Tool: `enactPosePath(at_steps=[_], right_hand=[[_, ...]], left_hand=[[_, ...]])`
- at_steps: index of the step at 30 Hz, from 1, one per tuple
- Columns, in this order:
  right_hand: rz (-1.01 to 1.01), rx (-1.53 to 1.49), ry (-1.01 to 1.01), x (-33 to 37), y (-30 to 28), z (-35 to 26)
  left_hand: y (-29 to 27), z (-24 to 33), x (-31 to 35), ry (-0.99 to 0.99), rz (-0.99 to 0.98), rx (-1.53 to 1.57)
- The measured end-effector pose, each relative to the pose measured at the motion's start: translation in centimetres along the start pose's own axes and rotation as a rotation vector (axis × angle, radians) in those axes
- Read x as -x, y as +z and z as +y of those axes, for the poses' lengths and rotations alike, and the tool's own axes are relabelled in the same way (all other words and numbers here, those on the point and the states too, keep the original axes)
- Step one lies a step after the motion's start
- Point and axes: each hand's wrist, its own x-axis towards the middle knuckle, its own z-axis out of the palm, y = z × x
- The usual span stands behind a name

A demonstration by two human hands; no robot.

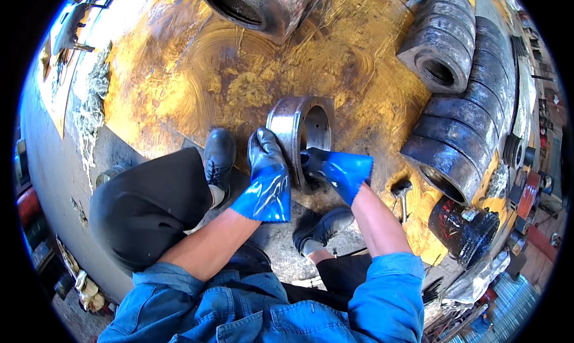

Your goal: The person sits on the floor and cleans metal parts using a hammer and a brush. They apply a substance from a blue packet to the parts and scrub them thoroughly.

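A thick, shiny metal ring (pixel 284 125) stands on its edge on the stained floor between my feet, its opening facing right. My left hand (pixel 264 152), in a blue rubber glove with a dark, oily palm and fingers, lies against the ring's left outer side, fingers stretched upward. My right hand (pixel 320 164), gloved the same way, reaches to the ring's lower opening from the right. Its dark fingers bend over the near rim, and their tips are partly hidden inside.
Ahead lies a large metal cylinder (pixel 263 11). Two rows of stacked rings, a shorter one (pixel 439 38) and a longer dark one (pixel 466 122), lie at the right. Nearer are a black, red-smeared container (pixel 460 229) and a small metal tool (pixel 402 196). Grey rags (pixel 95 98) lie left.
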Motion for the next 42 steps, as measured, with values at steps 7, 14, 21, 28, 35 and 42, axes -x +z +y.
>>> enactPosePath(at_steps=[7,14,21,28,35,42], right_hand=[[0.208,-1.495,0.110,-2.3,-1.1,-1.0],[0.237,-1.748,-0.043,-3.1,0.5,-3.7],[0.046,-1.230,-0.106,0.2,2.5,1.9],[0.106,-0.595,0.111,-2.6,-0.9,2.0],[0.493,0.865,-0.816,-5.2,-4.3,5.9],[-0.013,0.216,-0.133,0.3,1.4,0.8]], left_hand=[[0.3,2.0,0.2,-0.050,0.014,-0.012],[0.0,2.5,0.3,-0.052,0.023,-0.021],[0.0,3.2,1.0,-0.060,0.037,-0.010],[0.5,3.1,1.3,-0.069,0.031,0.007],[0.7,3.2,1.7,-0.067,0.017,0.018],[-0.3,3.2,1.1,-0.054,0.054,0.014]])
